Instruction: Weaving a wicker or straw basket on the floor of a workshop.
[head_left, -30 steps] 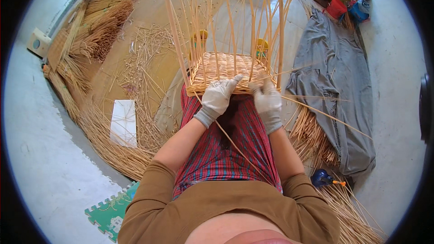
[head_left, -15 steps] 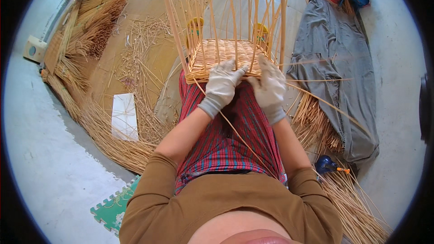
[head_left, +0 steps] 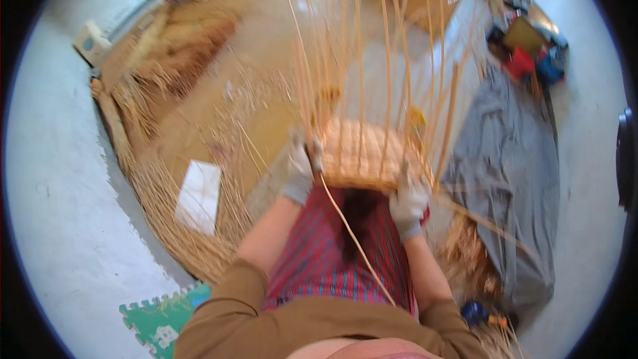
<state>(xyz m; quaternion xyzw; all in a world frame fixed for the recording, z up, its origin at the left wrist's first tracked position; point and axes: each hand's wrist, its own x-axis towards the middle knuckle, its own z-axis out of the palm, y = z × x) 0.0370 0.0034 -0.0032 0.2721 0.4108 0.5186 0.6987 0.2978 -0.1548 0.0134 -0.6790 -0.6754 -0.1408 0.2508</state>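
Note:
A half-woven basket (head_left: 365, 149) with a flat woven bottom and tall upright stakes rests in front of me by my lap. At its near left corner, my left hand (head_left: 298, 169) in a pale work glove is closed round the edge. My right hand (head_left: 410, 203), gloved too, is closed on the near right corner, with motion blurring its fingers. One long pale weaving strand (head_left: 352, 233) hangs from the left corner across the red striped cloth (head_left: 312, 252) on my lap. Other strands stick out to the right of the basket.
Long bundles of weaving strands (head_left: 173, 206) line the left, with a white sheet (head_left: 199, 197) on them. Grey cloth (head_left: 508, 179) covers more bundles at right. Beyond it sit a red container (head_left: 520, 63) and other items. A green foam mat (head_left: 159, 319) lies near left.
My hands have moved apart, from the near rim's middle to its two corners. My view has shifted, so the basket sits lower and further right in the picture.

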